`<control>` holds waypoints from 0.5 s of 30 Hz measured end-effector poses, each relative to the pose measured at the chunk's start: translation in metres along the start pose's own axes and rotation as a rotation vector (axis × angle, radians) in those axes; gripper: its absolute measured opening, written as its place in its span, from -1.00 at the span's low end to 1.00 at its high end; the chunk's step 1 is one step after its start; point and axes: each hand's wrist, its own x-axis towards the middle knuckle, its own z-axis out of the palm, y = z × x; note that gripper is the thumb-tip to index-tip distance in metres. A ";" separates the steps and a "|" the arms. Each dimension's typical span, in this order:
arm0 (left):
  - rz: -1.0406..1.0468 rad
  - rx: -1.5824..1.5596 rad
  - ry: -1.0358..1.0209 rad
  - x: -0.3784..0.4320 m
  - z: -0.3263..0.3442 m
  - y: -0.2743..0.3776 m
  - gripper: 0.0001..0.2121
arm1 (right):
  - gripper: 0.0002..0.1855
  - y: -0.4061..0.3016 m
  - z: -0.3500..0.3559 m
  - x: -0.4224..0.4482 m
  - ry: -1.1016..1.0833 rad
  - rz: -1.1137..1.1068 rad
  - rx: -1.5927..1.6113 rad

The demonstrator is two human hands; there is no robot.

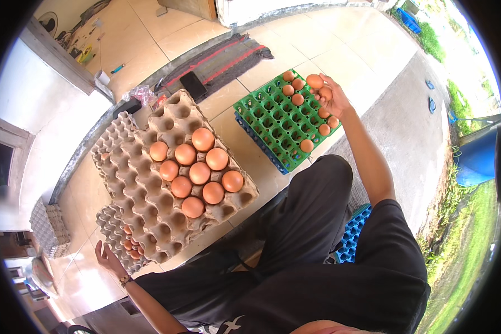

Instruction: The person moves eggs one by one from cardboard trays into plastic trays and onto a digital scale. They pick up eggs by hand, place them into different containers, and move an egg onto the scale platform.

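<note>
My right hand (337, 100) is shut on brown eggs (315, 81), two of them visible, above the far right corner of a green plastic egg tray (262, 132). Several eggs (297, 99) sit in that tray's cups along its far and right sides. A stack of pulp egg trays (127, 204) stands to the left, its top tray bearing several brown eggs (199, 173) grouped towards the right. My left hand (107, 259), fingers apart and holding nothing, is beside a lower pulp tray (108, 217) where several more eggs (128, 244) lie, partly hidden by the stack.
Blue plastic trays lie under the green one, and another blue tray (353, 234) is by my right hip. A smartphone (193, 86) rests on a striped rug (225, 58) beyond the pulp trays. Further pulp trays (50, 227) are stacked at far left.
</note>
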 end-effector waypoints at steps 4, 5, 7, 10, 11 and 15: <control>0.004 -0.091 -0.011 0.004 0.005 -0.010 -0.68 | -0.50 0.006 0.061 -0.053 -0.288 -0.056 0.359; -0.013 -0.182 -0.040 0.004 0.007 -0.012 -0.68 | -0.49 0.011 0.085 -0.067 -0.312 -0.098 0.409; -0.044 -0.350 -0.093 0.001 0.009 -0.003 -0.67 | -0.48 0.030 0.133 -0.095 -0.266 -0.212 0.497; 0.015 -0.370 -0.097 -0.013 0.009 0.032 -0.67 | -0.43 0.041 0.196 -0.133 -0.277 -0.212 0.622; 0.039 -0.374 -0.093 -0.019 0.005 0.044 -0.67 | -0.41 0.045 0.215 -0.144 -0.296 -0.179 0.666; 0.130 -0.482 -0.085 -0.057 -0.014 0.141 -0.68 | -0.34 0.060 0.280 -0.182 -0.422 -0.038 0.876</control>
